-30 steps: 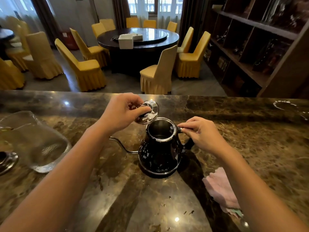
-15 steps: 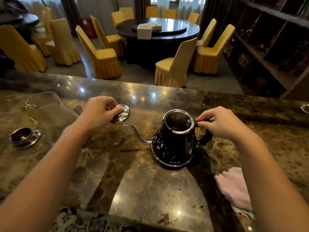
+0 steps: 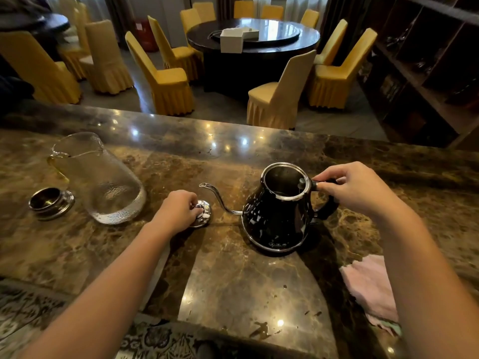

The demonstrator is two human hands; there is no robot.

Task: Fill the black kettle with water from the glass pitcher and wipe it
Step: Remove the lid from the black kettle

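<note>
The black kettle (image 3: 274, 218) stands open-topped on the marble counter (image 3: 246, 281), its thin gooseneck spout pointing left. My right hand (image 3: 355, 189) grips the black handle at the kettle's rim. My left hand (image 3: 178, 211) holds the shiny kettle lid (image 3: 203, 217) by its knob, with the lid resting on the counter left of the spout. The glass pitcher (image 3: 103, 182) stands further left with water in it. A pink cloth (image 3: 368, 286) lies at the right, partly hidden by my right forearm.
A round metal pitcher lid (image 3: 50, 203) lies upside down left of the pitcher. Beyond the counter's far edge are yellow-covered chairs (image 3: 166, 81) and a dark round table (image 3: 254, 45). Dark wooden shelves (image 3: 427, 60) line the right side.
My left hand carried the kettle lid from above the kettle's opening down and left, and set it on the counter. My right hand stayed on the handle. The camera view shifted left.
</note>
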